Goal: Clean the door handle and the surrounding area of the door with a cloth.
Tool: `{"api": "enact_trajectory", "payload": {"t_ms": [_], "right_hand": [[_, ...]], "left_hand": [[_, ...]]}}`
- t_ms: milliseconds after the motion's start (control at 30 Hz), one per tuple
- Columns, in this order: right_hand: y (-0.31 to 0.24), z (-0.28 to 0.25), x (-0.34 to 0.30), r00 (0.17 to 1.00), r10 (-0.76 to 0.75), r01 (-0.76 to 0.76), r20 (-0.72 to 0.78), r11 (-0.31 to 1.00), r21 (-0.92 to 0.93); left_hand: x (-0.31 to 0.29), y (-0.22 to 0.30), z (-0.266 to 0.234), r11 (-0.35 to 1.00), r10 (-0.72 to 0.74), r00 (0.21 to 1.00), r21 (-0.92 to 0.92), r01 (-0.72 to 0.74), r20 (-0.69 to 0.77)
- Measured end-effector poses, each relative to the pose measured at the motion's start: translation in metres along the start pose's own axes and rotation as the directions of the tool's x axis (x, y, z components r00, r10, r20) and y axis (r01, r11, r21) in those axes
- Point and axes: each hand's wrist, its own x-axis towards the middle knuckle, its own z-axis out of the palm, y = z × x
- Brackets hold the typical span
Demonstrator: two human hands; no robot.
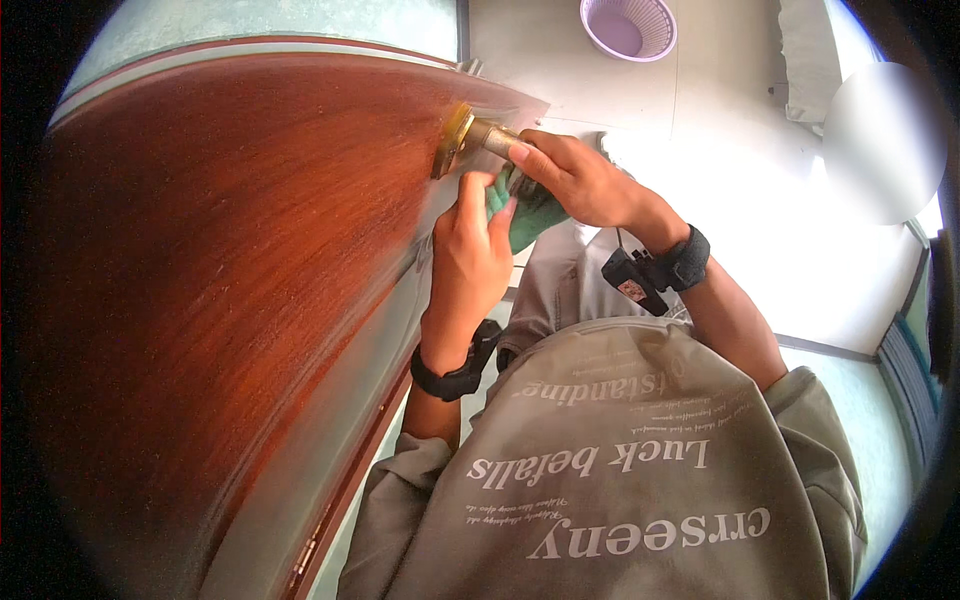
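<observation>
A reddish-brown wooden door (250,240) fills the left side, with a brass door handle (492,137) standing out from its edge on a round plate. My right hand (585,180) is closed at the handle's outer end, its thumb resting on the metal; its other fingers are partly hidden. Just below the handle, a green cloth (535,215) with dark patches hangs bunched between my hands. My left hand (473,245) pinches the cloth's near side, its fingertips close under the handle. Both wrists wear black straps, and a small black device (635,280) hangs at the right one.
A purple slatted basket (628,28) stands on the pale tiled floor (700,150) at the top. White fabric (805,60) hangs at the upper right, beside a blurred pale oval. The door's pale edge runs close along my left arm.
</observation>
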Motion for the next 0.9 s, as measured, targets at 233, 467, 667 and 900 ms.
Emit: {"api": "enact_trajectory", "payload": {"t_ms": [233,467,667,900], "right_hand": [[0.006,-0.012,0.002,0.988,0.056,-0.072,0.147,0.991,0.109],[0.02,-0.001,-0.03,0.844,-0.058,0.113,0.533,0.991,-0.071],[-0.025,0.012,-0.031,0.804,-0.055,0.118,0.592,0.991,-0.067],[-0.059,0.008,-0.072,0.904,-0.178,0.173,0.39,0.984,0.048]], "left_hand": [[-0.068,-0.032,-0.024,0.98,-0.187,0.98,0.053,0.191,-0.069],[-0.116,0.003,-0.059,0.731,-0.531,0.839,-0.564,0.384,-0.117],[-0.13,0.018,-0.058,0.749,-0.372,0.919,-0.627,0.214,-0.132],[-0.133,0.026,-0.03,0.631,-0.205,0.978,-0.758,0.167,0.045]]}}
